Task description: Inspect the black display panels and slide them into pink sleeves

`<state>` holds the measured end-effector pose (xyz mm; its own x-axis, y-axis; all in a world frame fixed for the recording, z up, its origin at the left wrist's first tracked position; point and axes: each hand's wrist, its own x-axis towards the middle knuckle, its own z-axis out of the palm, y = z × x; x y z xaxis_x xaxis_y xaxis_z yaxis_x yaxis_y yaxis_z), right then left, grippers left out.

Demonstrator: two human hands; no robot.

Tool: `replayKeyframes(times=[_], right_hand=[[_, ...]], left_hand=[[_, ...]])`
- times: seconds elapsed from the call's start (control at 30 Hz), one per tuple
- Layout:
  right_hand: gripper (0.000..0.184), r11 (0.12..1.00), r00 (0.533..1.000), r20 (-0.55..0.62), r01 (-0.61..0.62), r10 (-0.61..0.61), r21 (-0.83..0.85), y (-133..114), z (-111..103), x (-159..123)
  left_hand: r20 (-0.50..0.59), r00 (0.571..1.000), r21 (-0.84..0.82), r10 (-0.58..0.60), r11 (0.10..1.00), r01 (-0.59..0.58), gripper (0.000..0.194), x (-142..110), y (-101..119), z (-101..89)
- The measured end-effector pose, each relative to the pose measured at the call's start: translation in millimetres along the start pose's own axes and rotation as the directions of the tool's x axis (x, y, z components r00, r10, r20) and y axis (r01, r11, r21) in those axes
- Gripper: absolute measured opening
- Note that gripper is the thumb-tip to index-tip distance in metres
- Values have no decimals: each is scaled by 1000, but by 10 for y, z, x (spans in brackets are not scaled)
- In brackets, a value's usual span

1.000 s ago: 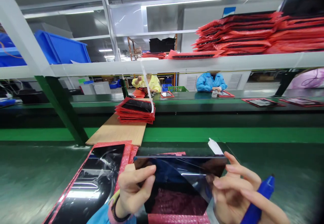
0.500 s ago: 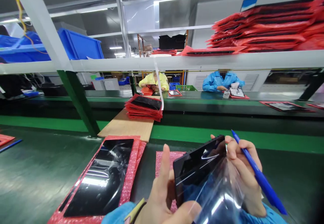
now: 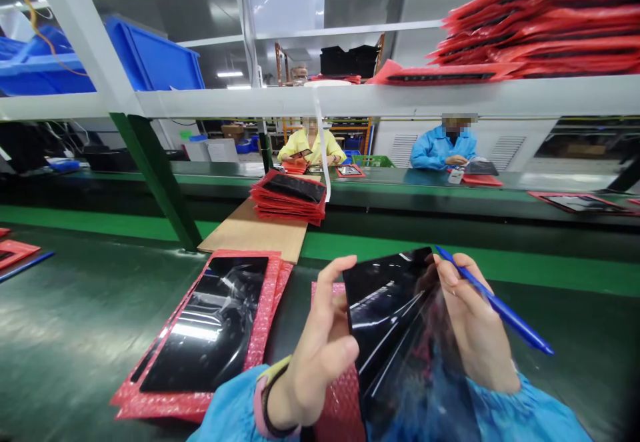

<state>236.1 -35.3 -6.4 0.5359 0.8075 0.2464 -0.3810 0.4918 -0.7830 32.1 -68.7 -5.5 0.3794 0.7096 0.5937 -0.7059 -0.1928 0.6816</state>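
Observation:
My two hands hold a black glossy panel [image 3: 385, 309] upright in front of me, with a clear film [image 3: 425, 375] hanging from its face. My left hand [image 3: 320, 342] grips the panel's left edge with fingers raised. My right hand [image 3: 470, 322] grips the right edge and also clamps a blue pen [image 3: 500, 309] that points off to the right. Under the panel a red bubble-wrap sheet [image 3: 340, 402] lies on the green belt [image 3: 75, 322].
Another black panel [image 3: 210, 322] lies on red bubble bags to my left. A stack of red bags [image 3: 290, 199] sits on a wooden board [image 3: 255, 232]. More red bags [image 3: 540, 29] and blue bins [image 3: 145, 55] fill the upper shelf. Two people work at the far line.
The panel went from lying nearly flat to standing tilted towards me, and the clear film has come away from its face. The view has moved to the left and a little lower.

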Motion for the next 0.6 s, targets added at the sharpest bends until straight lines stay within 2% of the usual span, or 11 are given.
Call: replayKeyframes(times=[0.07,0.13,0.27,0.47,0.53,0.6], right_hand=[[42,999,995,-85,-46,46,4,-21,19,16],[41,999,991,-123,-52,54,13,-37,26,37],[31,998,994,-88,-59,61,31,-62,12,79],[32,995,995,-16,-100,100,13,-57,-2,127],[31,997,997,-11,-77,76,-13,-31,-26,131],[27,997,1000,10,7,-6,-73,2,-67,113]], left_hand=[[-89,996,-44,-11,999,8,61,68,25,-9],[-175,983,-84,-58,996,44,59,124,44,-4],[-294,949,-110,-114,990,84,55,191,67,6],[-297,942,-171,-155,979,108,53,225,50,-41],[-280,949,-184,-144,978,94,52,229,49,-47],[-273,952,-188,-139,978,89,52,231,56,-43]])
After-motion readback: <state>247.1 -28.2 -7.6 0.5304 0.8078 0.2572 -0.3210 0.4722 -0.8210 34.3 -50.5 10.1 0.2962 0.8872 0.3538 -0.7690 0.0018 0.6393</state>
